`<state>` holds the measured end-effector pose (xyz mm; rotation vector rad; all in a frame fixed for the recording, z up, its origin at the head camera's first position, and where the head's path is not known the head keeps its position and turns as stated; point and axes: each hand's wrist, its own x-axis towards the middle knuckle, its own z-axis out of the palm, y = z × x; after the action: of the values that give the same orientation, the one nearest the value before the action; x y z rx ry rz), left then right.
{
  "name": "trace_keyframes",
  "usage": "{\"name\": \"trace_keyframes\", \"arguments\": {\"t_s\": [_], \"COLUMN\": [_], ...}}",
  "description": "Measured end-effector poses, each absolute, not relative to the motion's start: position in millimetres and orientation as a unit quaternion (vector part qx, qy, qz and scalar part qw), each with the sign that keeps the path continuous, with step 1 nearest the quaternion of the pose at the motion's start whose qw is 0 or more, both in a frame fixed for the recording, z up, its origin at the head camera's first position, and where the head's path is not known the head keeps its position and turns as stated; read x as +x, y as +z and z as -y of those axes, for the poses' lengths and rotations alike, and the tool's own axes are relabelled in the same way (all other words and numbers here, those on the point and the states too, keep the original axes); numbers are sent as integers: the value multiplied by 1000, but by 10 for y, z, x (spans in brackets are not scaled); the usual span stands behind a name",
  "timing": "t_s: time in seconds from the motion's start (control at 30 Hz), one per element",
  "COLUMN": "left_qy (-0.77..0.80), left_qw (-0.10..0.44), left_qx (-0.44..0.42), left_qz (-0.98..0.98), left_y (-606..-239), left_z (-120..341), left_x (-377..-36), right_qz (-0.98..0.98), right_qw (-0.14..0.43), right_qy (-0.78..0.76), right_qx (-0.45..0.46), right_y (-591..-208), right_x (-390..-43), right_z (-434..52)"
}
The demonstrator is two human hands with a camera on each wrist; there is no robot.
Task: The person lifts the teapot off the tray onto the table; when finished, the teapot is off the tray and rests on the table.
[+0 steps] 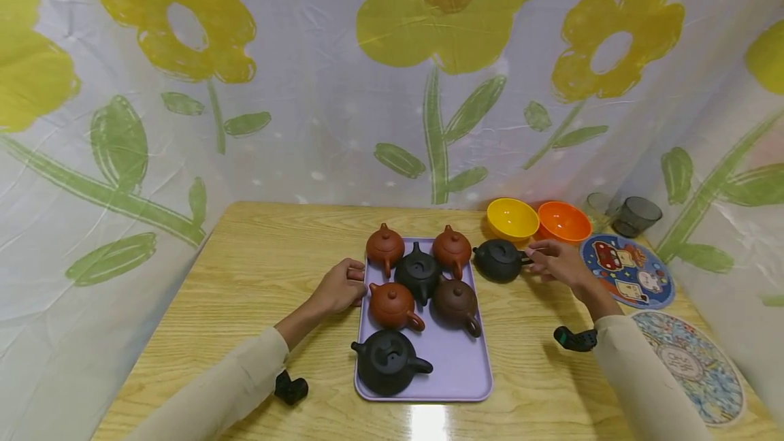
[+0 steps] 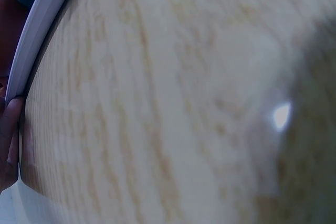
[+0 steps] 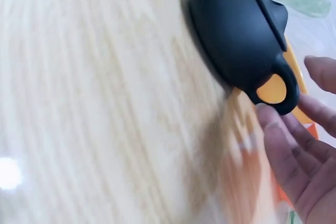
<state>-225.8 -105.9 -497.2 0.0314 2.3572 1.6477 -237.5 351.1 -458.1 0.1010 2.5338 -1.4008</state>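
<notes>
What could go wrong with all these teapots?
The right hand is at the handle of the black teapot beside the tray; if it tips, the lid might slip off.

That teapot is close to the yellow bowl and could bump it.

The left hand is at the tray's edge; a nudge might make the crowded brown teapot knock a neighbor.

Glare spots the bright tabletop [image 1: 269,250]; the left wrist view is dim, blurred
</notes>
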Motion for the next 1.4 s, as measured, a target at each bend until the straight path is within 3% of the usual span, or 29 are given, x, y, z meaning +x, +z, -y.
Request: {"name": "trace_keyframes", "arguments": {"t_s": [0.2,0.6,1.4], "left_qy": [569,583,571], "left_qw": [130,134,117], "left_qx": [16,16,0], "left_qz": [-811,-801,-812], "left_y": [-4953,-4966,-4975], "left_z": [1095,1178,1044], "left_x": [-2243,-2217,-2251], "right_qz": [-872,-877,-866], "right_qw": [73,40,114], "right_qy": [-483,-478,-486], "right_qx": [29,31,-16], "right_y": [-4584,-4545,-4483], "right_x": [-2281,-2044,-1484], "right_z": [-3523,-3578,-2803]}}
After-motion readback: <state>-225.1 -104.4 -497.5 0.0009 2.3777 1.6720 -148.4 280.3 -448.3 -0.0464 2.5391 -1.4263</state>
